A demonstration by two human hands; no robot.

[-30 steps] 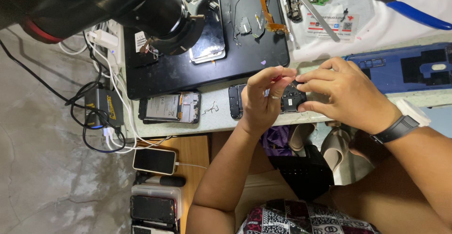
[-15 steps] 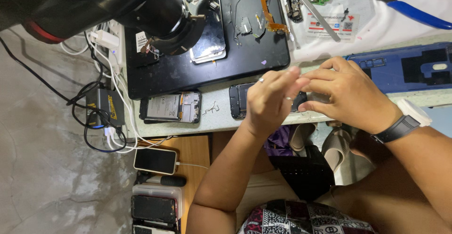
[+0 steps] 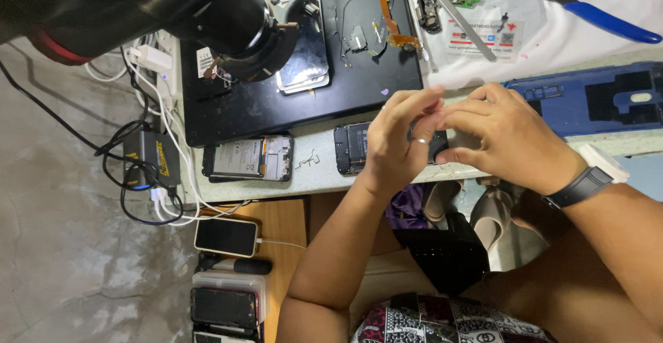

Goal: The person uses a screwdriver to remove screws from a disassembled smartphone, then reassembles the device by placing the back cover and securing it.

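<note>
Left hand (image 3: 397, 139): raised over the near edge of the desk (image 3: 318, 180), a ring on one finger; its fingers are bent together onto the dark opened phone (image 3: 356, 148), pinching at its right part.
Right hand (image 3: 501, 136): just right of the left hand and touching it at the fingertips; fingers curled and pressed onto the same phone's right end; a dark watch (image 3: 580, 185) sits on the wrist.
Dark opened phone: lies flat at the near edge of the desk, back cover off, its left half showing, its right half hidden under both hands.
Second opened phone (image 3: 248, 158): to the left of the first, also flat on the desk, insides showing, apart from the hands.
Black mat (image 3: 290, 101): farther on the desk, carrying small parts, an orange flex strip (image 3: 390, 18) and another phone (image 3: 307, 53).
Microscope (image 3: 207, 11): large dark barrel over the far left of the mat.
Blue frame (image 3: 594, 98): right of the hands, flat on the desk.
Blue-handled pliers (image 3: 608, 1): far right, on a white cloth.
Charging phone (image 3: 226, 237): on the wooden shelf near left, below the desk, with a white cable.
</note>
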